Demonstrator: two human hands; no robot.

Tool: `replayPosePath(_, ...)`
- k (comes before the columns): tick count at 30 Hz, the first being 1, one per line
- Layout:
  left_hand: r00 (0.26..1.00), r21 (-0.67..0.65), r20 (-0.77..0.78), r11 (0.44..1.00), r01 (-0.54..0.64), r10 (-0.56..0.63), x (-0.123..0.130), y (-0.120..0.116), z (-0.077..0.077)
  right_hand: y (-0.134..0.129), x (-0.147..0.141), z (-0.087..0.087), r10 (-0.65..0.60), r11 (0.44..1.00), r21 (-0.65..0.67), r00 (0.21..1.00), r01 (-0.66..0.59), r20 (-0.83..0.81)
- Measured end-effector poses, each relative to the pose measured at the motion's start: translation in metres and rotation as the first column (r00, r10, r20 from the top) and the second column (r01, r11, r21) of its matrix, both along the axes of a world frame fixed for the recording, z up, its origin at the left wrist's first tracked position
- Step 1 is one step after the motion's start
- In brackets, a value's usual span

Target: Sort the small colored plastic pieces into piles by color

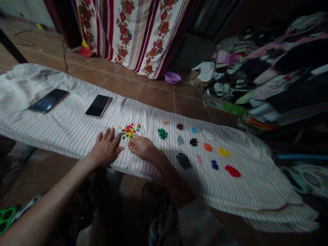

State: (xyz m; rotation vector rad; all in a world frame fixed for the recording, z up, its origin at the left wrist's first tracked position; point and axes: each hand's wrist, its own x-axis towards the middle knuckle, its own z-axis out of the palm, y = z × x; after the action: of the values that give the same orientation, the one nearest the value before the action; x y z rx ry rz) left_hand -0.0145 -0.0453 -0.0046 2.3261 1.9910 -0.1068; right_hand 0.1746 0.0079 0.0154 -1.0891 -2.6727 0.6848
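Note:
My left hand lies flat on the striped cloth, fingers spread, just left of a mixed heap of small coloured pieces. Close to that heap's near edge, my right hand is curled closed; whatever its fingers may hold is hidden. Small piles sorted by colour spread to the right: dark green pieces, grey pieces, black pieces, orange pieces, yellow pieces and red pieces, among several others. Light green pieces are partly covered by my right wrist.
Two phones, a larger one and a smaller one, rest on the cloth to the left. Beyond the edge stand a purple basin and a floral curtain. Heaped clothes fill the right side.

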Motion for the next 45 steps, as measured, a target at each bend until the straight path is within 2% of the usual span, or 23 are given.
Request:
replayPosePath(3,1.000,0.017,0.014,1.000,-0.003,0.003,0.000,0.000,-0.002,0.007,0.006,0.004,0.004,0.991,-0.132,0.994,-0.018,-0.106)
replayPosePath(6,1.000,0.016,0.010,1.000,-0.001,0.001,0.000,0.000,-0.001,0.015,0.013,0.003,-0.110,0.954,-0.298,0.958,0.027,-0.263)
replayPosePath(9,1.000,-0.003,-0.006,1.000,0.000,0.000,0.001,0.000,0.001,0.023,0.020,-0.002,-0.262,0.873,-0.485,0.890,0.054,-0.373)
replayPosePath(12,1.000,-0.016,-0.006,1.000,-0.003,0.003,0.001,0.000,0.003,0.029,0.025,-0.004,-0.376,0.787,-0.614,0.832,0.055,-0.408)
replayPosePath(15,1.000,-0.007,0.011,1.000,-0.001,0.001,0.000,0.000,0.002,0.033,0.029,-0.002,-0.422,0.761,-0.646,0.798,0.055,-0.430)
replayPosePath(24,0.999,0.096,0.038,0.995,0.025,-0.029,-0.005,-0.001,-0.009,0.042,0.050,0.000,-0.483,0.796,-0.594,0.712,0.115,-0.509)
replayPosePath(27,0.997,0.145,0.061,0.989,0.040,-0.049,-0.008,-0.001,-0.015,0.048,0.067,0.005,-0.549,0.788,-0.590,0.637,0.177,-0.542)
replayPosePath(30,0.996,0.169,0.056,0.984,0.055,-0.065,-0.011,-0.001,-0.021,0.056,0.094,0.012,-0.642,0.760,-0.578,0.477,0.295,-0.600)
replayPosePath(33,0.996,0.174,0.054,0.983,0.059,-0.070,-0.013,-0.001,-0.024,0.065,0.128,0.017,-0.709,0.684,-0.578,0.220,0.444,-0.670)
replayPosePath(36,0.996,0.176,0.044,0.982,0.068,-0.076,-0.014,0.000,-0.025,0.070,0.166,0.019,-0.715,0.559,-0.626,-0.066,0.543,-0.696)
replayPosePath(40,0.998,0.163,0.030,0.985,0.052,-0.058,-0.014,0.001,-0.025,0.069,0.210,0.015,-0.668,0.371,-0.739,-0.391,0.562,-0.633)
replayPosePath(43,0.998,0.155,0.030,0.987,0.050,-0.056,-0.014,0.001,-0.025,0.064,0.233,0.009,-0.637,0.252,-0.810,-0.540,0.530,-0.551)
replayPosePath(45,0.998,0.151,0.026,0.987,0.053,-0.058,-0.014,0.001,-0.025,0.060,0.246,0.004,-0.640,0.210,-0.821,-0.560,0.531,-0.526)
